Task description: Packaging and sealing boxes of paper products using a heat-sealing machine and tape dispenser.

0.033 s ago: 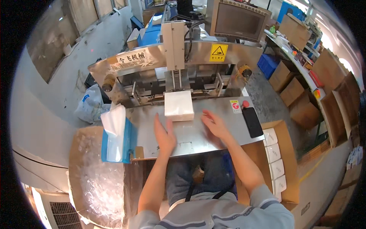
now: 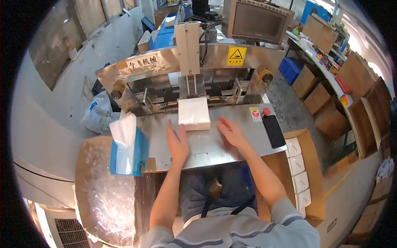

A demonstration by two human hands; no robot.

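Note:
A square stack of white paper napkins [image 2: 193, 113] sits on the steel worktable [image 2: 198, 149], close against the machine's opening. My left hand [image 2: 178, 144] is at its near left corner, thumb and fingers apart, holding nothing. On the other side, my right hand [image 2: 233, 132] is held a little off the stack's right side, slightly blurred, with its fingers loosely stretched and nothing in them. Both palms face inward over the steel. A blue holder [image 2: 142, 146] with flat, whitish clear plastic bags [image 2: 125, 142] stands at the table's left end.
Behind the stack rises a steel machine [image 2: 165, 60] with a screen [image 2: 259, 22]. A black phone [image 2: 273, 131] and a red button [image 2: 266, 111] are at the table's right. Crumpled clear plastic fills a carton [image 2: 82, 165] at lower left; another carton [image 2: 313, 173] holds white packs.

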